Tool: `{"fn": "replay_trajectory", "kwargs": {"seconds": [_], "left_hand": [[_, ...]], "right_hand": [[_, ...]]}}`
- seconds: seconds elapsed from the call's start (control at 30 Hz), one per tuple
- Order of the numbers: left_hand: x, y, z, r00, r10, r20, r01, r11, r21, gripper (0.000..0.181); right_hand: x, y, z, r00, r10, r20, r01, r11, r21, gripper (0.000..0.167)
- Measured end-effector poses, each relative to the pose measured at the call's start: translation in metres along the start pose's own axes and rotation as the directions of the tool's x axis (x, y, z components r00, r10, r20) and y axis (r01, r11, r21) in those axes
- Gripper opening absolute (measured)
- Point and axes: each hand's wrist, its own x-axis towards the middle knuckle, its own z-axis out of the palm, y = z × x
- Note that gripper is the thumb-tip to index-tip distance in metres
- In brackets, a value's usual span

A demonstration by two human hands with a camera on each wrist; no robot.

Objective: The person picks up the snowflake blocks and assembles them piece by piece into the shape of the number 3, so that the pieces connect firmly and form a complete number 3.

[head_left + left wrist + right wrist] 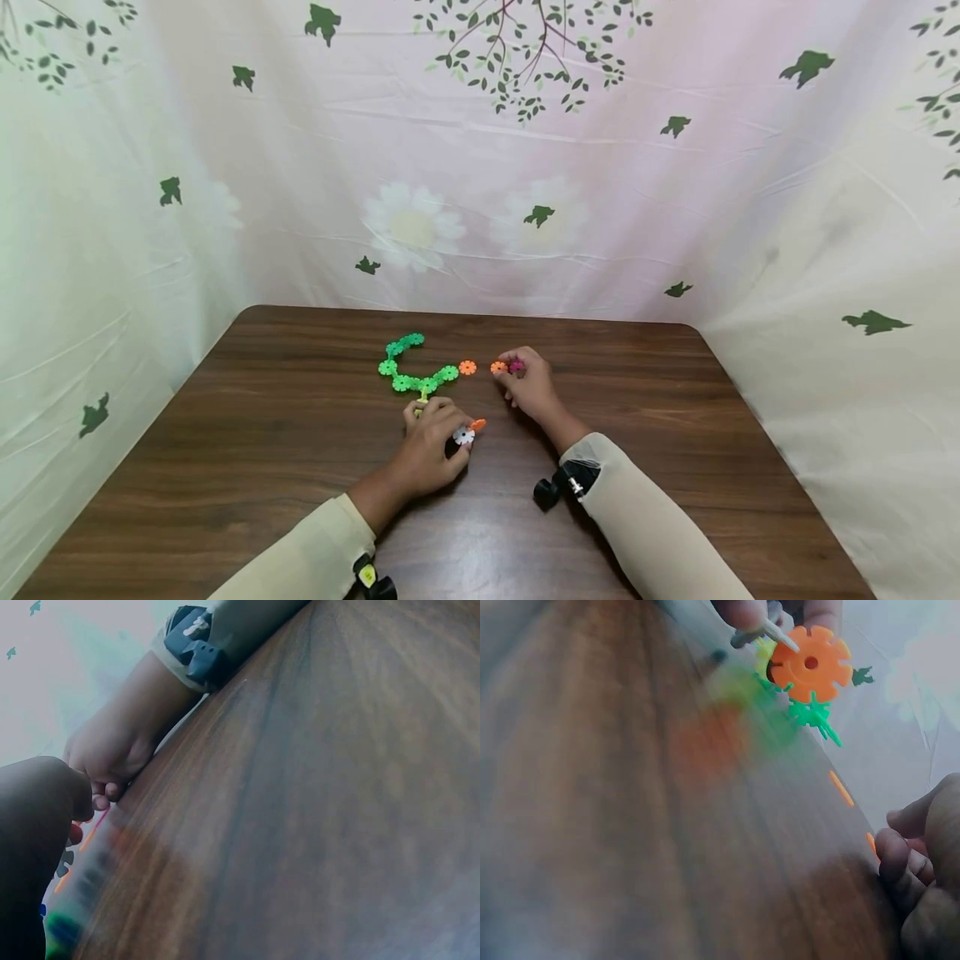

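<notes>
Small flower-shaped interlocking discs form a curved green chain (402,382) on the table, with a yellow disc (422,398) leading under my left hand's fingers. My left hand (431,446) pinches a white disc (464,437) between thumb and finger. An orange disc (810,664) is joined to that white one. My right hand (531,390) is farther back and to the right, its thumb and finger pinching another orange disc (498,367) at the table surface. A magenta disc (517,365) shows beside it, partly hidden by the fingers. Between this hand and the chain lies a separate orange disc (467,367).
The brown wooden table (262,467) has rounded far corners. A pale curtain (465,150) printed with leaves, birds and flowers hangs behind it and along both sides. A black device (566,483) is strapped on the right wrist, another (375,581) on the left.
</notes>
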Motion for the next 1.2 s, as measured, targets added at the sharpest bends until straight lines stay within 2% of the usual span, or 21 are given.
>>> {"fn": "replay_trajectory", "kwargs": {"seconds": [0.17,0.23,0.4,0.5,0.7,0.9,1.2], "left_hand": [[0.000,-0.006,0.006,0.997,0.052,-0.059,-0.053,0.999,-0.007,0.025],[0.001,-0.006,0.005,0.998,0.047,-0.048,-0.048,0.999,-0.010,0.025],[0.003,0.001,-0.004,0.999,-0.022,0.040,0.022,1.000,-0.011,0.025],[0.003,0.002,-0.005,0.998,-0.036,0.060,0.037,0.999,-0.015,0.025],[0.003,0.001,-0.005,0.997,-0.042,0.071,0.042,0.999,0.004,0.025],[0.001,0.001,-0.005,0.996,-0.048,0.076,0.048,0.999,-0.007,0.024],[0.001,0.001,-0.005,0.996,-0.044,0.077,0.045,0.999,-0.006,0.025]], "right_hand": [[0.007,0.000,-0.002,1.000,0.018,0.006,-0.017,0.997,-0.078,0.029],[0.010,0.000,-0.002,1.000,0.028,0.007,-0.027,0.994,-0.105,0.029],[0.017,0.001,-0.003,0.999,0.050,0.005,-0.048,0.988,-0.150,0.029],[0.019,0.001,-0.005,0.997,0.075,0.023,-0.070,0.984,-0.162,0.030],[0.021,0.002,-0.005,0.994,0.095,0.052,-0.084,0.979,-0.185,0.031],[0.019,-0.001,-0.005,0.989,0.137,0.049,-0.124,0.970,-0.208,0.031],[0.018,0.000,-0.003,0.992,0.126,0.024,-0.116,0.960,-0.253,0.025]]}}
